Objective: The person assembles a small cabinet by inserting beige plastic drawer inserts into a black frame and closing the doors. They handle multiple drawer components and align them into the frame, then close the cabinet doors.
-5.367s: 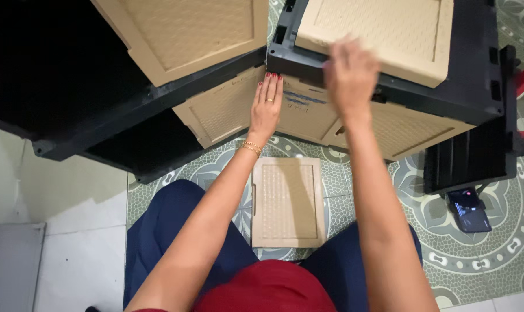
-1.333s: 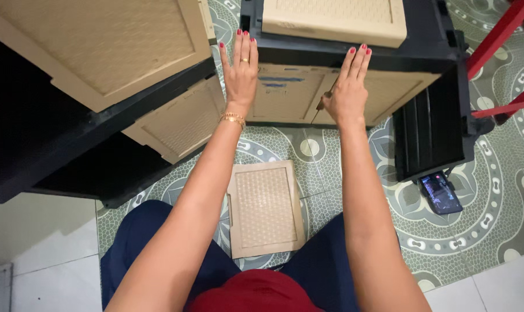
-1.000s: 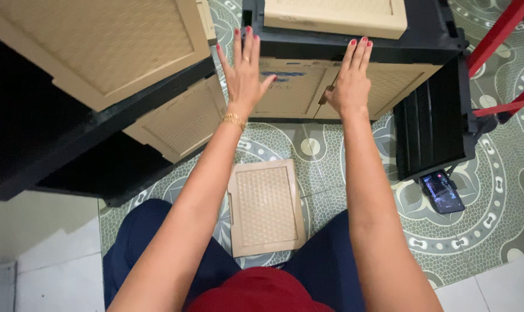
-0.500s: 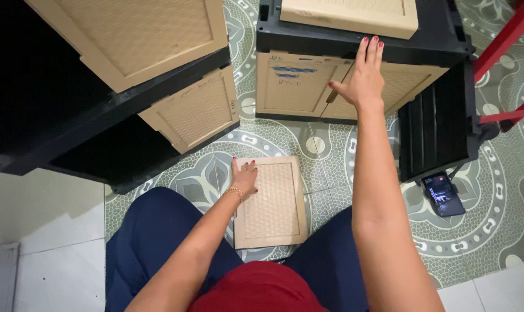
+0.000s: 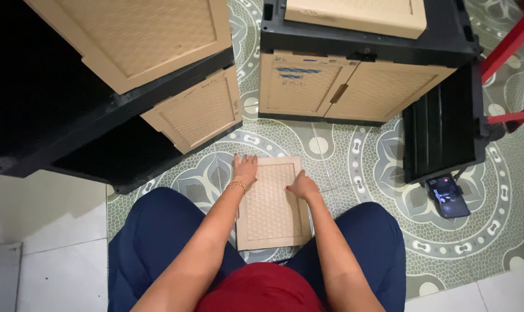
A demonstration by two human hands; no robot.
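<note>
A: How are the hands placed?

B: The left hand (image 5: 246, 169) is laid on the upper left corner of the beige woven-pattern panel (image 5: 271, 216), fingers extended over the top edge. The right hand (image 5: 303, 186) is set on the panel's right edge, fingers curled toward it. Whether either hand is clamped around the edge or only rested on it cannot be told from this view. A gold bracelet (image 5: 237, 184) is worn on the left wrist.

A: Where is the panel located?

B: It is laid flat on the patterned floor tiles (image 5: 354, 167), directly under both hands and between the knees, which are covered by dark blue trousers (image 5: 158, 242). Its lower part, nearer the body than the hands, is left uncovered.

A: What is found beyond the hands?

B: Ahead of the right hand, apart from it, a black cabinet with two beige doors (image 5: 343, 86) is stood, both doors shut. Ahead of and to the left of the left hand, a second black cabinet (image 5: 100, 98) is seen tilted, with one beige door (image 5: 195, 110) facing the panel.

A: And to the right of the right hand?

B: A black ribbed part (image 5: 444, 130) is stood well apart from it, with a phone (image 5: 447, 196) just beside its lower end. Red bars (image 5: 510, 40) are seen farther right.
</note>
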